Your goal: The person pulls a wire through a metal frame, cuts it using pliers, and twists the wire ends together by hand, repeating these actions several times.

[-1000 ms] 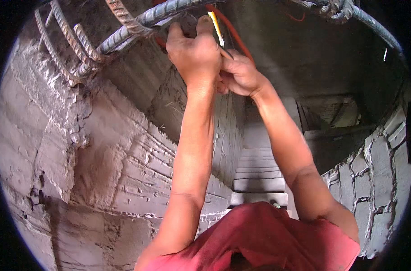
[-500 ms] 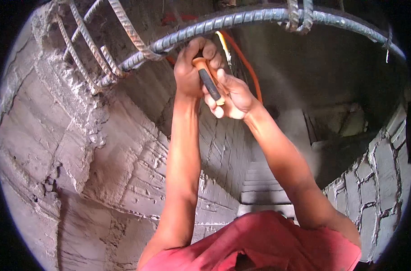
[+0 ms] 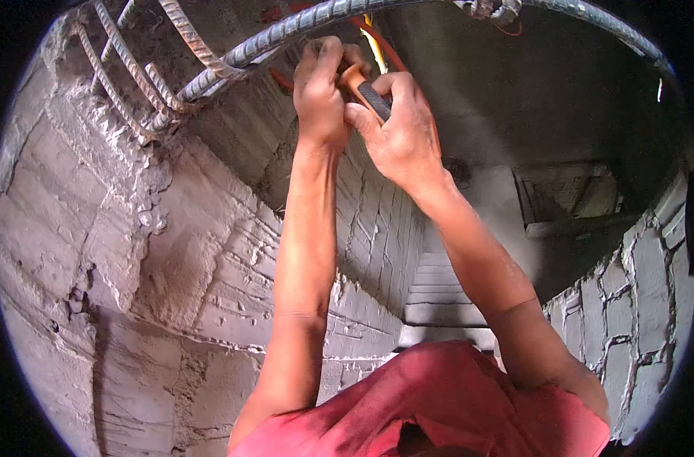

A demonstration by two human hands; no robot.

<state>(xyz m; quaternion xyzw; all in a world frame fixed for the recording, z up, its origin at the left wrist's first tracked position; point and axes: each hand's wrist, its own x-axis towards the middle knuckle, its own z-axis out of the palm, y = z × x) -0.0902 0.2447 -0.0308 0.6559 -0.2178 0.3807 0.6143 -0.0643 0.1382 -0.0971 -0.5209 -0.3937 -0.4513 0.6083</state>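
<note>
A hand tool point(image 3: 373, 100) with an orange-and-black handle and a flared orange collar is in my right hand point(image 3: 406, 135), whose fingers and thumb close around the grip. My left hand point(image 3: 319, 99) is raised beside it with curled fingers at the collar end. Those fingers hide the tool's working end and whatever they pinch. Behind both hands hang an orange cable point(image 3: 380, 44) and a yellow-and-white strip point(image 3: 375, 50), partly hidden by the fingers.
A thick curved ribbed steel bar point(image 3: 301, 24) arches just above my hands. Rusty rebar point(image 3: 191, 38) juts from rough concrete point(image 3: 80, 145) on the left. Block walls point(image 3: 629, 320) flank a stairway point(image 3: 438, 297) below. A framed opening point(image 3: 572, 190) is at the right.
My right hand has turned and wrapped around the tool's handle, where before its palm showed with the fingers under it. The view has tipped down, so the steel bar sits higher.
</note>
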